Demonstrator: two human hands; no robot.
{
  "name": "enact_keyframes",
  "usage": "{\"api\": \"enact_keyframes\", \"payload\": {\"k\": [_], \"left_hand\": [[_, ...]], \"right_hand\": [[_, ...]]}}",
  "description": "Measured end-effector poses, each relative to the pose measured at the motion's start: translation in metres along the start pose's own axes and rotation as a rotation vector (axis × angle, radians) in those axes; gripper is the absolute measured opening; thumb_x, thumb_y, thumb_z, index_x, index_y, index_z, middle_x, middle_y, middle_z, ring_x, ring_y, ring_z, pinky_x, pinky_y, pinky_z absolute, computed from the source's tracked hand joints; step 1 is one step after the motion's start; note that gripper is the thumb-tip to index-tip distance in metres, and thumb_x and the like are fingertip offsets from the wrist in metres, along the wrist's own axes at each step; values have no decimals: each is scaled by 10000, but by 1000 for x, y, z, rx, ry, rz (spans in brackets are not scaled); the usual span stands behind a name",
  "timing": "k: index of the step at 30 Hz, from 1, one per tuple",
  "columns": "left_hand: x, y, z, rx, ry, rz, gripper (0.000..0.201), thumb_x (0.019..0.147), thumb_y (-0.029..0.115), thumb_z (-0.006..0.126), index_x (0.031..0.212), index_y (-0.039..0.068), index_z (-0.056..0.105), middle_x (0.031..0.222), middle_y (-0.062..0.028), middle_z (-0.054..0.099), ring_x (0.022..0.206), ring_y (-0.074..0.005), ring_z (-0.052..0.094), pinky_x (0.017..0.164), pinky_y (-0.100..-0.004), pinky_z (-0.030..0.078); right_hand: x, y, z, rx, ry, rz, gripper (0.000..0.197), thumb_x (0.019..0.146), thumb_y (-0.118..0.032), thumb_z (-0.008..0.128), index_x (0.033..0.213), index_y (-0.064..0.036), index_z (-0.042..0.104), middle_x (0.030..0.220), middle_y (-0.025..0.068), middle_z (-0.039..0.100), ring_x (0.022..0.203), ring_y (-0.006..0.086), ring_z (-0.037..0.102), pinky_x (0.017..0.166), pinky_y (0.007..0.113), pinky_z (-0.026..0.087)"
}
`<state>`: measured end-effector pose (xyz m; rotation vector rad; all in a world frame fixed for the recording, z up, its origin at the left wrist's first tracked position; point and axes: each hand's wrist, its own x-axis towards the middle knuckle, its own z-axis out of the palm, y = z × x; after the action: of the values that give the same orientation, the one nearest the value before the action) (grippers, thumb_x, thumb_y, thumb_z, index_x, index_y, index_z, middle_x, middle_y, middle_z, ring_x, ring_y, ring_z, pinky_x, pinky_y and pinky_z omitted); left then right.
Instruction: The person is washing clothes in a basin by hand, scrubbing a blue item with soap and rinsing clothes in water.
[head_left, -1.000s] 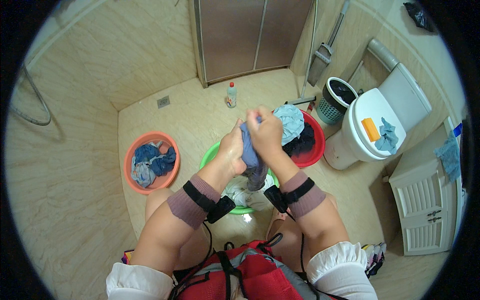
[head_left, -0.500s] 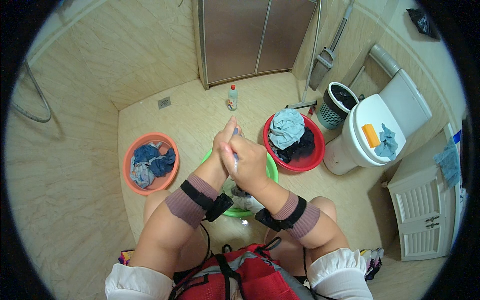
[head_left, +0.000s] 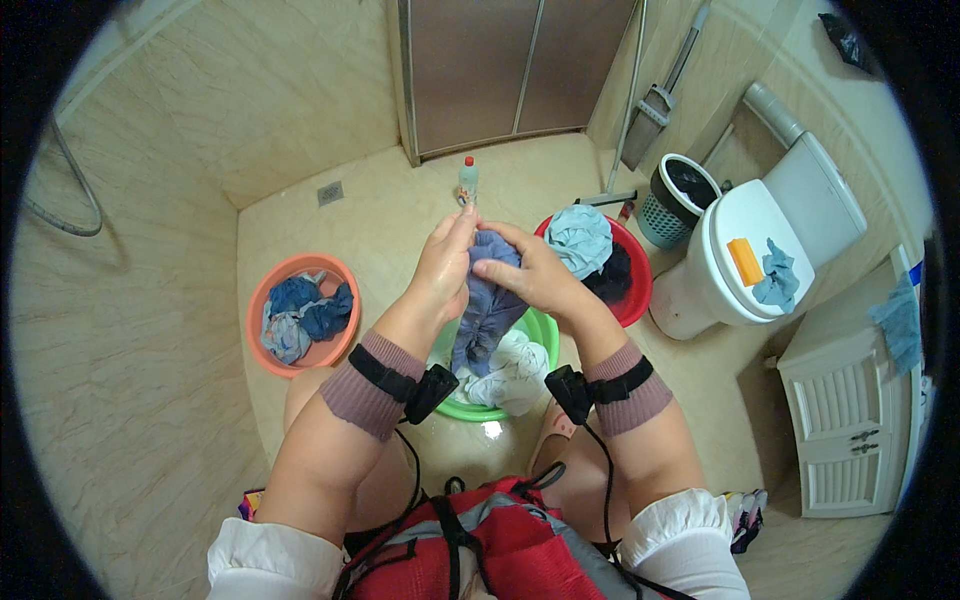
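A wet bluish-purple cloth [head_left: 488, 315] hangs from both my hands over the green basin [head_left: 548, 345]. My left hand [head_left: 443, 268] grips its upper left side, with the fingers pointing away from me. On the other side my right hand [head_left: 545, 272] holds it, the thumb lying across the front and the fingers partly behind the fabric. Below, white wet laundry [head_left: 515, 375] lies in the green basin, and the cloth's lower end hangs down against it. My forearms cover part of the basin's rim.
An orange basin [head_left: 258, 345] of blue clothes stands left; a red basin [head_left: 640, 290] with light-blue and black laundry stands right. A red-capped bottle [head_left: 468, 182] is ahead. Further right are a bin [head_left: 665, 225], a toilet [head_left: 745, 215] and a white cabinet [head_left: 840, 430].
My hands were clasped tightly around the twisted cloth; now they are further apart and the cloth hangs loosened between them, down toward the green basin.
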<state>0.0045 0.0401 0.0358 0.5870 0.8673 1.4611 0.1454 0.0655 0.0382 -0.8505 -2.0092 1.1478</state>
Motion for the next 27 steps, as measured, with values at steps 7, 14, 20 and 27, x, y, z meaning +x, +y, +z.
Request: {"api": "enact_keyframes", "payload": {"k": [7, 14, 20, 27], "left_hand": [[1, 4, -9, 392, -191, 33, 512, 960, 476, 413, 1112, 9, 559, 1056, -84, 593, 957, -158, 563, 847, -293, 445], [-5, -17, -10, 487, -434, -155, 482, 944, 402, 504, 1176, -18, 548, 1058, -75, 622, 939, -131, 582, 843, -273, 456], [-3, -19, -4, 234, -310, -66, 377, 937, 327, 533, 1120, 0, 574, 1035, -71, 636, 889, -144, 608, 827, -313, 487], [4, -22, -6, -293, 3, -416, 384, 914, 480, 498, 854, 109, 576, 805, -61, 633, 736, -230, 620, 739, -405, 516]], "right_hand": [[0, -12, -4, 296, 287, 134, 283, 868, -187, 618, 1079, 0, 601, 909, 95, 660, 742, 139, 608, 685, 262, 490], [2, -13, -37, 1010, 492, 97, 147, 917, -152, 561, 977, -18, 552, 856, 56, 597, 741, 158, 607, 687, 319, 531], [1, -9, -47, 989, 636, 158, 119, 872, -127, 617, 919, -36, 558, 822, 42, 596, 718, 150, 596, 672, 301, 515], [-14, -12, 21, -143, 559, -46, 211, 758, -190, 711, 811, -53, 561, 710, 32, 581, 640, 134, 553, 586, 273, 453]]}}
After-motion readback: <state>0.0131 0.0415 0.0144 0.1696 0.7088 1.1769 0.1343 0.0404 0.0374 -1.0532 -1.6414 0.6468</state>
